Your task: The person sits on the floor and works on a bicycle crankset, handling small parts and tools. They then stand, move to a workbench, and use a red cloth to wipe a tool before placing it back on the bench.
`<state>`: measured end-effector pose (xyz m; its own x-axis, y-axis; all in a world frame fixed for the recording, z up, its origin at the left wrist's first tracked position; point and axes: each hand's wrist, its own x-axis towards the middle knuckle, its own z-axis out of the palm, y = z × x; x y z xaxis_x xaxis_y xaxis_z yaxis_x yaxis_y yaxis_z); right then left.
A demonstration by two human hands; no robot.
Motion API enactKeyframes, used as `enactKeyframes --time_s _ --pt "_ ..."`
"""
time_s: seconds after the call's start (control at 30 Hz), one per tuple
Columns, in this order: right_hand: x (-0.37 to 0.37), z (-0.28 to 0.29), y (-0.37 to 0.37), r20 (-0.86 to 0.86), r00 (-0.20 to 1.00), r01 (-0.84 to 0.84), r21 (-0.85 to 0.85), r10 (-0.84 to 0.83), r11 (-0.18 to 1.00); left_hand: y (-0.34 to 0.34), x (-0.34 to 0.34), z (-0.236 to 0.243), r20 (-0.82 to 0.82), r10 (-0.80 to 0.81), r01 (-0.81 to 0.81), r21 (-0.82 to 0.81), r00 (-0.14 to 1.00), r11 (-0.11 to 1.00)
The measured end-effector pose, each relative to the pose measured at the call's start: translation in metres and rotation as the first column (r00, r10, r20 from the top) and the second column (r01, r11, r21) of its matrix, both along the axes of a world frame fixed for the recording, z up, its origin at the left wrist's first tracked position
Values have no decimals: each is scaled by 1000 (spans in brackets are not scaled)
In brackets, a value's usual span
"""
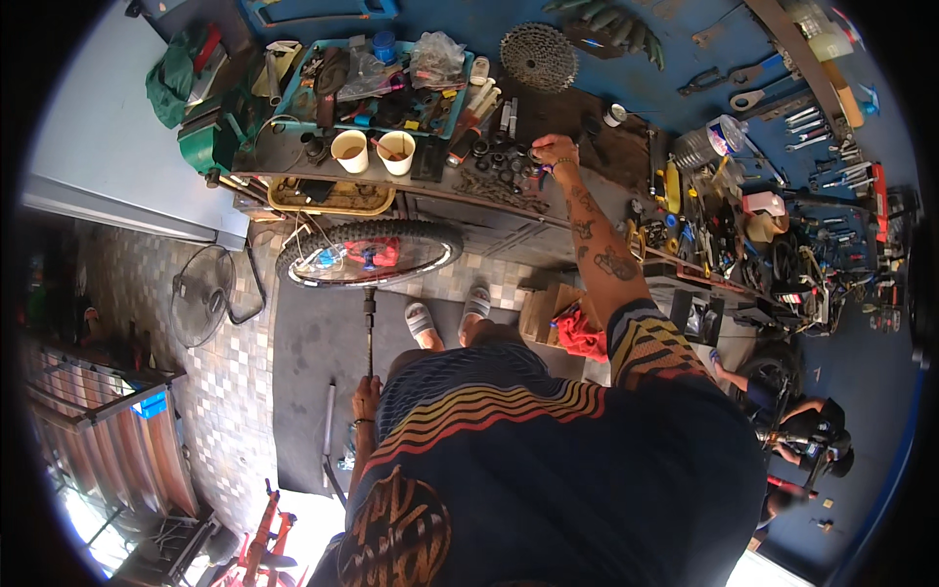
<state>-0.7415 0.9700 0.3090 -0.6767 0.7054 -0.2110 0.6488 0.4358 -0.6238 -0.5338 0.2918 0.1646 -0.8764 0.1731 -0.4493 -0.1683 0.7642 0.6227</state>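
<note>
Two-handed work at a cluttered surface (430,182), seen from above. Large stylised lettering forms a round, copper-coloured emblem (396,528) on the dark shirt (587,470), which also carries wavy yellow, orange and red bands. A clear plastic jug (694,149) at the right rear bears a coloured label; its print, like the pale markings on the rim of the wheel (367,231), is too small to read.

The left arm hangs low beside the left thigh. The left hand (366,399) is wrapped around the near end of a long metal rod (370,338), its grip closed on the shaft; the far end of the rod meets the hub of the wheel, which lies just in front of the surface.

The right arm reaches forward, nearly straight, with a bracelet at the wrist. The right hand (555,152) is over the surface, its fingers bent beside a cluster of small dark round parts (504,161); whether this grip pinches one of them cannot be made out. A chain (504,194) lies nearer the front edge, and two cups (396,153) stand to the left.
</note>
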Motion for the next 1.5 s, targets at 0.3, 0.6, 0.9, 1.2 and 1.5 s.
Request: enactKeyframes --time_s 0.3,0.6,0.9,1.2,1.5 --pt "-47 -15 42 -52 997 57 -46 -60 997 30 -27 38 95 -49 51 -19 994 999" --pt "-98 -42 77 -86 996 -38 -29 35 999 54 -20 66 2 14 -14 2 1000 1000" --pt "36 10 -14 -637 759 -89 -311 -138 946 166 -19 153 -130 11 -12 0 992 1000" --pt "157 111 -69 -597 619 -330 -788 -510 520 407 -62 259 -262 -366 425 219 893 879" --pt "185 232 81 -686 133 -552 -651 -715 521 583 -95 338 405 -701 243 738 587 629"
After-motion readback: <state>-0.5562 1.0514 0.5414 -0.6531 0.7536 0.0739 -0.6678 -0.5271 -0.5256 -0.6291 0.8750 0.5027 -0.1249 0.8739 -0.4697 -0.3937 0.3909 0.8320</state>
